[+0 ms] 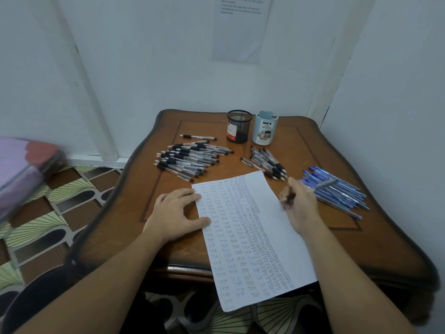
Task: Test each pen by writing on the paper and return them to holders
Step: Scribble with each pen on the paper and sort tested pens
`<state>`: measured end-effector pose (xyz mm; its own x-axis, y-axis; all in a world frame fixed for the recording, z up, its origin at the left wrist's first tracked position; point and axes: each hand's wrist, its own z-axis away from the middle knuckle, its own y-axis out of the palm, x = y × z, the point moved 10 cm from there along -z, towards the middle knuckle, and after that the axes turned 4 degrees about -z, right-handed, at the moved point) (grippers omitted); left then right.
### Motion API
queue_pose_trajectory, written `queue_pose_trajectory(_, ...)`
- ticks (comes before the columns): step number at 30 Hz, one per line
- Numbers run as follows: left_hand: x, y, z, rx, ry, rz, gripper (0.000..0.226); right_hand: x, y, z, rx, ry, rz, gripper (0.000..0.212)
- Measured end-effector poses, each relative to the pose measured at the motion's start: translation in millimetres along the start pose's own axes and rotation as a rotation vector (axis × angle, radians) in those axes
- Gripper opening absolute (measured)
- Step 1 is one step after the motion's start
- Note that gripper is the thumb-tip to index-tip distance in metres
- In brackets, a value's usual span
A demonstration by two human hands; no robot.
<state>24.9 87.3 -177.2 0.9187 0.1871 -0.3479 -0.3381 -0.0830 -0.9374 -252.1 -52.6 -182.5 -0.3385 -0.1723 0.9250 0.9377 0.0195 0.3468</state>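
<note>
A white sheet of paper (272,227), filled with columns of the word "test", lies on the wooden table and hangs over its near edge. My left hand (177,213) rests flat on the sheet's left edge, fingers straight. My right hand (301,206) grips a pen (323,184) at the paper's right edge, its tip down near the sheet. A big heap of black pens (190,157) lies at the back left, a smaller black bunch (267,161) sits in the middle, and blue pens (337,189) are piled on the right. A black mesh holder (238,126) and a light blue holder (265,127) stand at the back.
The brown table (337,237) stands in a corner, with white walls behind and to the right. A patterned floor (60,203) lies to the left, with a blurred pink and purple bundle (21,169) on it. A single black pen (198,137) lies apart behind the big heap.
</note>
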Motion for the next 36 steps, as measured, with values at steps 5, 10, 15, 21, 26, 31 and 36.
queue_pose_trajectory(5,0,1,0,0.015,-0.002,0.023,0.086,0,12,4,0.067,0.036,0.107,0.036)
queue_pose_trajectory(10,-1,-5,3,0.010,-0.024,0.053,0.079,5,26,10,0.120,0.035,0.310,0.029)
queue_pose_trajectory(15,3,-4,7,0.006,-0.053,0.115,0.073,9,40,11,0.152,0.099,0.521,0.028)
queue_pose_trajectory(21,-4,-4,11,0.034,0.011,0.072,0.074,5,65,19,0.266,0.124,0.598,0.034)
queue_pose_trajectory(26,2,-6,7,-0.050,-0.028,-0.002,0.075,6,77,9,0.290,0.038,0.808,0.034)
queue_pose_trajectory(31,7,-3,6,-0.023,-0.054,-0.077,0.089,14,88,-20,0.249,-0.157,1.140,0.037)
queue_pose_trajectory(36,6,-4,5,-0.035,-0.059,-0.080,0.085,25,94,-63,0.167,-0.314,1.480,0.026)
